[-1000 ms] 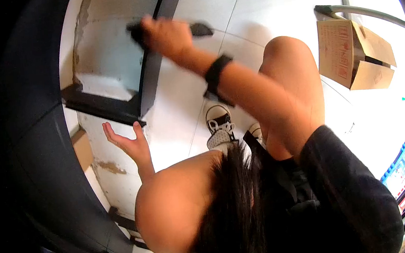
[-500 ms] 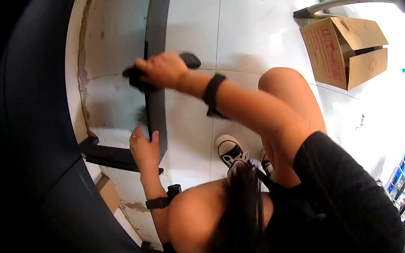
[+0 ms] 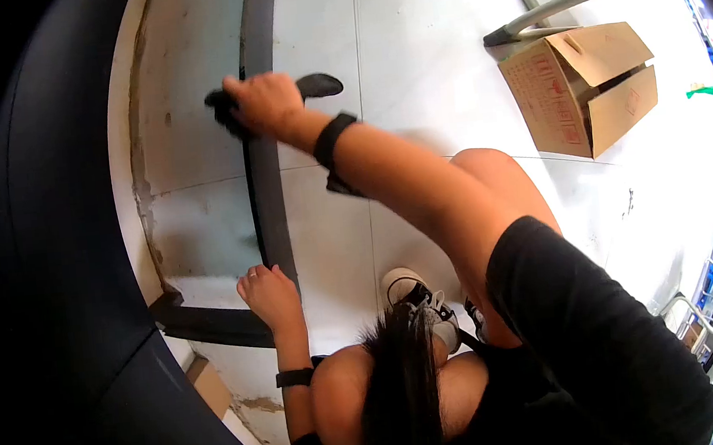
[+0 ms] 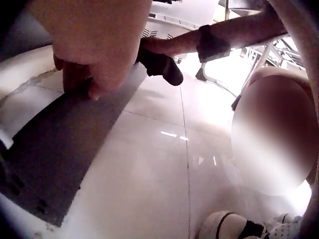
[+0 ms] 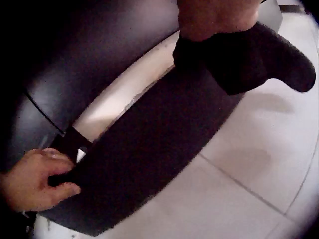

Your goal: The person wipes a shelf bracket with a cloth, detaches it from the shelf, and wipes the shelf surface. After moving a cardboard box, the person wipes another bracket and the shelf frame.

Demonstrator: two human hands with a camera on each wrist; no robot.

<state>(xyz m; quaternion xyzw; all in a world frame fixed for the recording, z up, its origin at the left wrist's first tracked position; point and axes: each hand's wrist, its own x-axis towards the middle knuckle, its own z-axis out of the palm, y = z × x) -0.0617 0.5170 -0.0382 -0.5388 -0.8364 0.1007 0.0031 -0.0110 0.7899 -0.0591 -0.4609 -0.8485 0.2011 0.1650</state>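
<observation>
My right hand (image 3: 265,103) grips a black cloth-like thing (image 5: 294,67) with a rounded, sock-shaped end, over the long side of a dark frame (image 3: 270,179). One end of it sticks out to the right over the floor tiles, and a fuzzy end shows on the left. Most of its middle is hidden under the hand. My left hand (image 3: 271,296) holds the frame's top edge near the corner. In the left wrist view its fingers (image 4: 75,79) hook over that edge; the right wrist view shows the thumb against the broad dark face (image 5: 144,144).
A black padded panel (image 3: 62,248) runs along the left, beside dirty tiles (image 3: 188,144) inside the frame. An opened cardboard box (image 3: 541,105) stands by a metal leg (image 3: 575,4) at right. My shoes (image 3: 404,286) and bent knees are close below.
The left hand has come up from below the frame's corner to its edge and holds it there. The right hand stays over the long side with the black thing. The head view has shifted.
</observation>
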